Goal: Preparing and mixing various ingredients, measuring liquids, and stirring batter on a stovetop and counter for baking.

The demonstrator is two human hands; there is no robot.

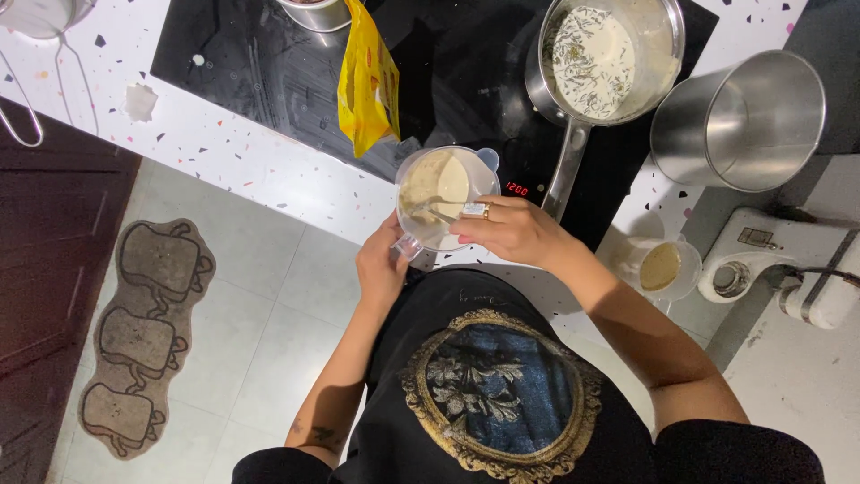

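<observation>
A clear plastic measuring cup [443, 193] holding a pale beige creamy mix is at the counter edge, tilted toward me. My left hand [381, 267] grips its handle from below. My right hand [511, 230], with a ring on one finger, rests over the cup's rim and holds a metal spoon [436, 213] that dips into the mix. A steel saucepan [612, 56] with white liquid and dark flecks sits on the black cooktop [269, 63] beyond the cup, its long handle pointing toward my right hand.
A yellow packet [367, 85] stands on the cooktop left of the cup. A large steel container [739, 121] lies at the right, a small clear cup of tan powder [663, 267] below it, a white appliance [779, 269] further right. A patterned mat [143, 336] lies on the tiled floor.
</observation>
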